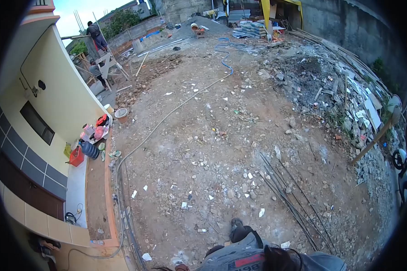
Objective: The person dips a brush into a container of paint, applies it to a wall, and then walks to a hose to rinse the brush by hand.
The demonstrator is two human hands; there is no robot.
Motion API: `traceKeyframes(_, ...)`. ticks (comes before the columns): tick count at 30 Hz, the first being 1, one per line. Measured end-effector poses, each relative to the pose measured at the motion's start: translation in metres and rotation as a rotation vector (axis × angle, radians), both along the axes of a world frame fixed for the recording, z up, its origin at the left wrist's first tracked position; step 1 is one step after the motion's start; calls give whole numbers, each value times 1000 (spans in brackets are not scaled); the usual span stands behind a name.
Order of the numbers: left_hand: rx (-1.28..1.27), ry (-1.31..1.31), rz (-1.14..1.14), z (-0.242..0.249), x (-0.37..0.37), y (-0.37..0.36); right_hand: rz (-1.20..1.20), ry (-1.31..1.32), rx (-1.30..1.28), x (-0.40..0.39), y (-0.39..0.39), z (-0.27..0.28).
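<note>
Neither of my hands shows clearly. A small brown patch [182,267] at the bottom edge may be part of my left hand, but its fingers cannot be made out. My right hand is out of view. Below me are my grey shirt [239,259] and one dark shoe [236,222] on rubble-strewn ground. Just ahead to the right lie several thin steel bars [287,198]. A long hose [167,115] runs over the dirt from the left side to the far middle.
At left, a house porch holds a blue water jug [89,150] and red basket [76,156]; a bucket [121,114] stands nearby. Two people work by scaffolding [108,65]. Debris [371,108] and a wooden post [371,147] are right; stacked sacks [251,29] and a wheelbarrow [197,30] sit far back.
</note>
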State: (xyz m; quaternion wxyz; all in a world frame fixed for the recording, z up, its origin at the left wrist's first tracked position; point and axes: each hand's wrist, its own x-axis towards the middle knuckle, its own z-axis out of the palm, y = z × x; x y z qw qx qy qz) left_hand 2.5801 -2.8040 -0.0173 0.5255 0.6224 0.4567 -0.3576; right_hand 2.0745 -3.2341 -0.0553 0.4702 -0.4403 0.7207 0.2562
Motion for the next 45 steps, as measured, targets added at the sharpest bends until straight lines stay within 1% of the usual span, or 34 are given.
traceKeyframes(1,49,24,7,18,3,-3,30,-12,15,28,-27,0)
traceKeyframes(2,69,46,4,29,12,-16,-5,-40,24,61,-56,-2)
traceKeyframes(5,89,107,10,46,48,-83,-306,-202,-3,193,-161,-11)
traceKeyframes(6,86,120,4,47,66,-112,-360,-283,-41,248,-204,-16)
traceKeyframes(7,83,132,4,45,86,-142,-354,-359,-76,304,-246,-19)
traceKeyframes(8,80,141,-2,40,109,-172,-231,-467,-174,363,-290,8)
traceKeyframes(11,69,165,-19,22,186,-264,-141,-708,-371,523,-413,42)
traceKeyframes(13,54,165,-42,5,257,-334,-95,-762,-419,611,-489,52)
traceKeyframes(14,45,158,-58,-2,299,-374,-173,-816,-395,649,-522,61)
traceKeyframes(15,24,143,-73,-10,345,-419,-176,-837,-428,688,-553,70)
traceKeyframes(17,-31,85,-129,-23,444,-510,-290,-743,-381,737,-608,70)
traceKeyframes(18,-74,46,-173,-27,493,-563,-289,-728,-392,751,-641,79)
traceKeyframes(20,-188,-47,-282,-31,606,-673,-98,-607,-302,768,-674,82)
traceKeyframes(21,-168,-92,-316,2,656,-741,21,-513,-331,767,-699,54)
traceKeyframes(22,-239,-221,-368,14,706,-795,33,-447,-372,775,-715,71)
traceKeyframes(23,-253,-279,-419,51,749,-858,-74,-400,-338,780,-733,69)
traceKeyframes(24,-252,-368,-529,78,789,-914,-175,-356,-306,783,-752,60)
traceKeyframes(25,-252,-457,-638,94,826,-964,-369,-410,-300,782,-765,46)
traceKeyframes(26,-247,-469,-643,98,861,-1009,-486,-381,-234,782,-779,25)
traceKeyframes(27,-250,-509,-678,97,896,-1052,374,-254,-128,775,-795,14)
traceKeyframes(28,-255,-547,-715,94,928,-1093,1199,-117,-243,768,-810,3)
traceKeyframes(30,-267,-519,-678,78,972,-1157,1294,-240,-434,743,-841,-86)
traceKeyframes(31,-284,-484,-630,65,992,-1188,1285,-239,-447,776,-886,-98)
traceKeyframes(33,-280,-409,-587,34,1015,-1224,1324,-210,-398,846,-976,-108)
traceKeyframes(35,-196,-157,-533,0,1031,-1244,1363,-187,-352,932,-1071,-106)
traceKeyframes(36,-87,-155,-564,-7,1028,-1248,1387,-185,-303,971,-1098,-97)
traceKeyframes(37,-49,-82,-500,-9,1030,-1247,1417,-180,-238,1002,-1118,-83)
traceKeyframes(38,-38,-30,-433,1,1036,-1254,1155,-225,-379,1056,-1169,-51)
traceKeyframes(39,-28,5,-386,7,1046,-1266,1066,-97,-270,1128,-1236,-18)
traceKeyframes(41,6,53,-316,21,1072,-1297,135,-278,-399,1245,-1356,7)
traceKeyframes(42,16,77,-287,24,1086,-1318,73,-450,-496,1300,-1412,19)
traceKeyframes(43,23,90,-265,25,1105,-1341,39,-497,-544,1356,-1466,32)
traceKeyframes(44,27,100,-240,24,1125,-1364,54,-577,-547,1410,-1517,67)
traceKeyframes(45,33,111,-213,21,1145,-1387,90,-606,-581,1458,-1565,87)
